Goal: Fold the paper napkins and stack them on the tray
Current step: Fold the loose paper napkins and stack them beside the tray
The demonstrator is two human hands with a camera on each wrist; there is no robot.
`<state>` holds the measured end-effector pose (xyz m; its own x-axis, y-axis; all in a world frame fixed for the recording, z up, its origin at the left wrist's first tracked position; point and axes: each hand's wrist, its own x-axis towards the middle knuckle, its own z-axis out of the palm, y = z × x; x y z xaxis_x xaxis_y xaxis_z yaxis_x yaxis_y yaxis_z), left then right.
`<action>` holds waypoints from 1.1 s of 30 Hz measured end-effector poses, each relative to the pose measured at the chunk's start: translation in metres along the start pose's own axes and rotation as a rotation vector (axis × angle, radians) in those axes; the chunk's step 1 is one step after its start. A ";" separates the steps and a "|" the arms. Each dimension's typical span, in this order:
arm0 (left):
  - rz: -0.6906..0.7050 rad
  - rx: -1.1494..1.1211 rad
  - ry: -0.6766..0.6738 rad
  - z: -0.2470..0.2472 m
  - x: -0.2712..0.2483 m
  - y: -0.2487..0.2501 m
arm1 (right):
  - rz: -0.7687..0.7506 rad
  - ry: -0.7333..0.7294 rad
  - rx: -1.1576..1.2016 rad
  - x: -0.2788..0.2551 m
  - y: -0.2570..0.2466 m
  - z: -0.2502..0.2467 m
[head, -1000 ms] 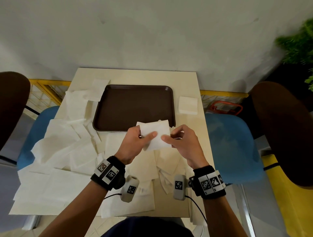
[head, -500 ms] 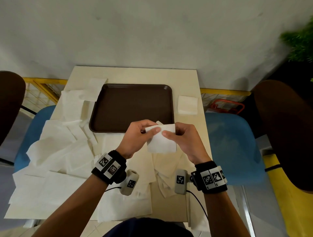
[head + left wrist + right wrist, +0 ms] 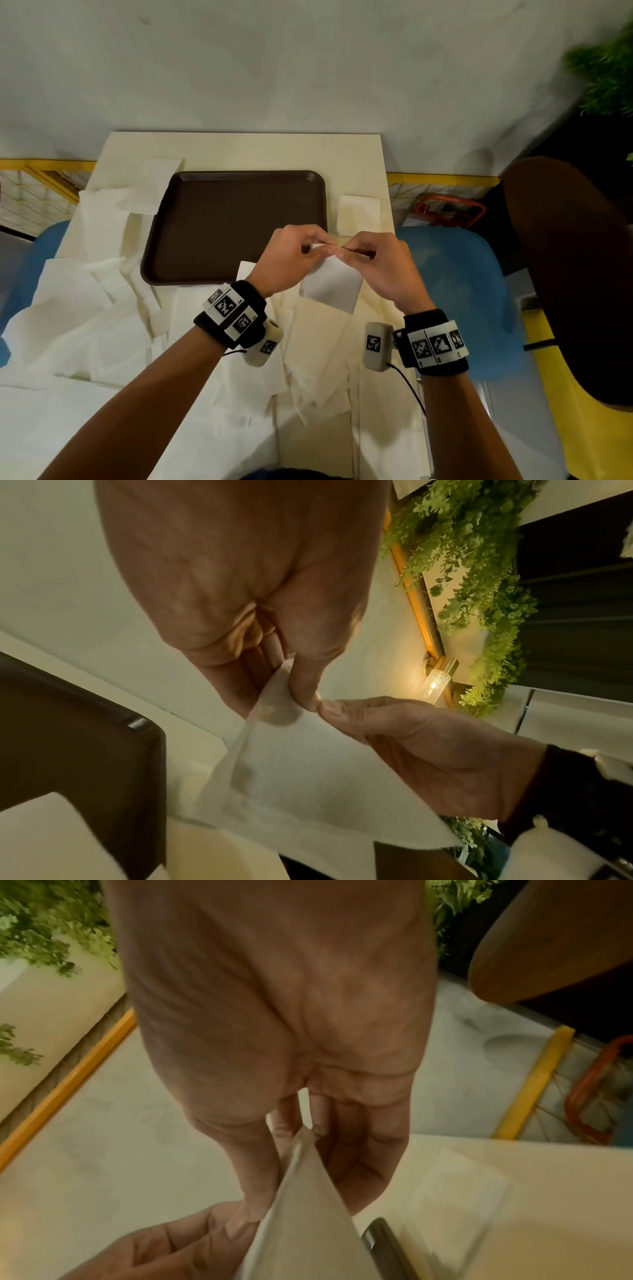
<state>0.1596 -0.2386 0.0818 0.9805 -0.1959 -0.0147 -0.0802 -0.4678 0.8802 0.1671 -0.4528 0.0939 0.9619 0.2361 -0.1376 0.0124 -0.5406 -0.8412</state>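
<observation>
A folded white napkin (image 3: 330,286) hangs in the air just right of the brown tray's (image 3: 205,219) near right corner. My left hand (image 3: 291,253) and right hand (image 3: 373,260) pinch its top edge side by side, thumbs nearly touching. In the left wrist view the napkin (image 3: 308,772) droops below my left thumb, with the right hand (image 3: 428,753) beside it. The right wrist view shows the napkin (image 3: 301,1204) edge-on between my right thumb and fingers. Nothing lies in the tray.
Several loose unfolded napkins (image 3: 68,308) cover the cream table's (image 3: 246,150) left and near parts. One folded napkin (image 3: 359,215) lies right of the tray. Blue chairs (image 3: 452,291) stand on both sides, a brown chair back (image 3: 568,267) at the right.
Both hands have moved up and to the right with the napkin. Their pinch has shifted to the top edge, so the napkin now hangs below them.
</observation>
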 end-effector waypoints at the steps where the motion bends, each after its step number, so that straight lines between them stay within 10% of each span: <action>1: 0.013 0.011 0.001 0.002 0.008 0.001 | -0.011 0.011 -0.018 0.005 0.003 -0.005; 33: -0.250 0.119 0.122 0.040 0.183 -0.027 | 0.309 0.256 0.360 0.131 0.092 -0.035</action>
<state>0.3339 -0.2957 0.0364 0.9862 0.0393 -0.1605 0.1528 -0.5875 0.7947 0.3041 -0.4999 0.0171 0.9421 -0.1194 -0.3133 -0.3333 -0.2318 -0.9139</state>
